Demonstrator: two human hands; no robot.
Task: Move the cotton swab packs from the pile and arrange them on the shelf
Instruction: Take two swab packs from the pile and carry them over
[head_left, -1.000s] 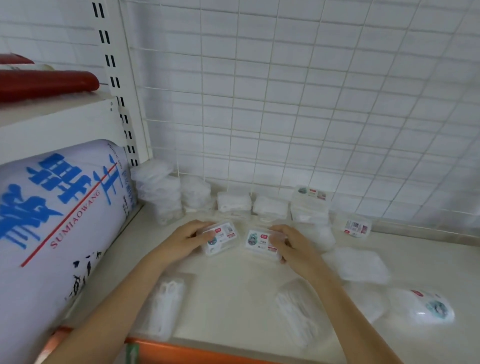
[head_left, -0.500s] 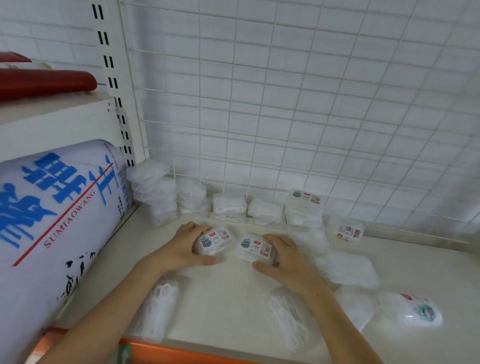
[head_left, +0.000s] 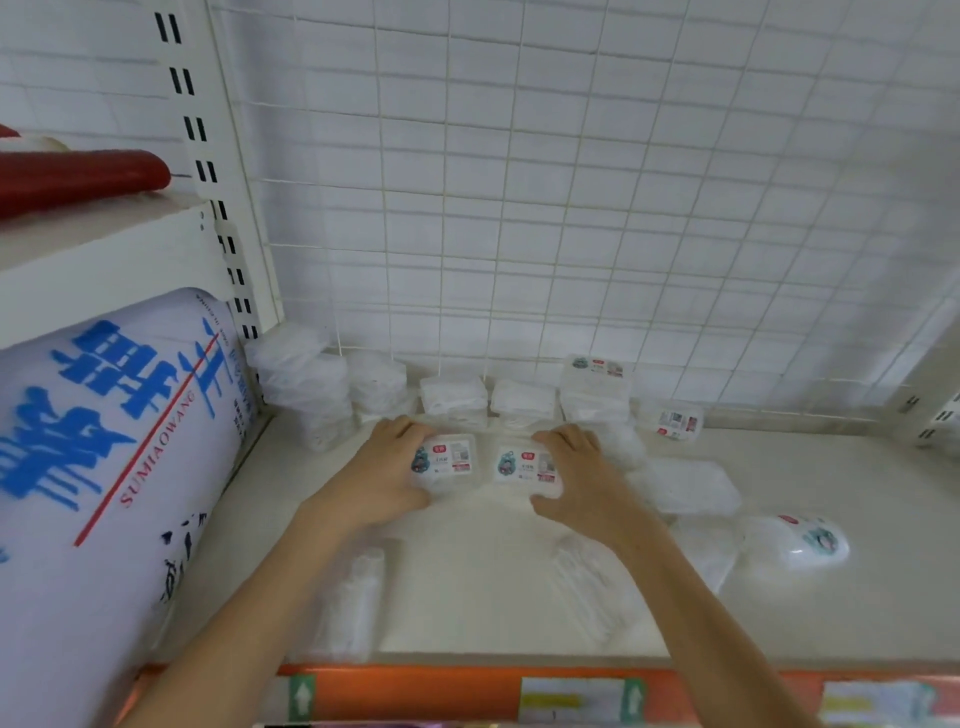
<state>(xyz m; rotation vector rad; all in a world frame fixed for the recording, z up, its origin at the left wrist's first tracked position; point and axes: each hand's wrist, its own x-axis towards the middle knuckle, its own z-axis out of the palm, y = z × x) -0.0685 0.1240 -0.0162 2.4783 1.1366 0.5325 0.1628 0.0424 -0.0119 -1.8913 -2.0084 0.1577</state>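
My left hand (head_left: 382, 475) grips one cotton swab pack (head_left: 445, 460) and my right hand (head_left: 582, 480) grips its twin (head_left: 524, 466), both mid-shelf (head_left: 467, 577), the back row at twelve o'clock. They look light, stiff and slick, so I'd clamp the short ends.

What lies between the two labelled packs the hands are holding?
Nothing: in the head view only a narrow bare strip of shelf separates left pack and right pack.

Two packs (head_left: 480, 465) side by side before back row (head_left: 457, 397)
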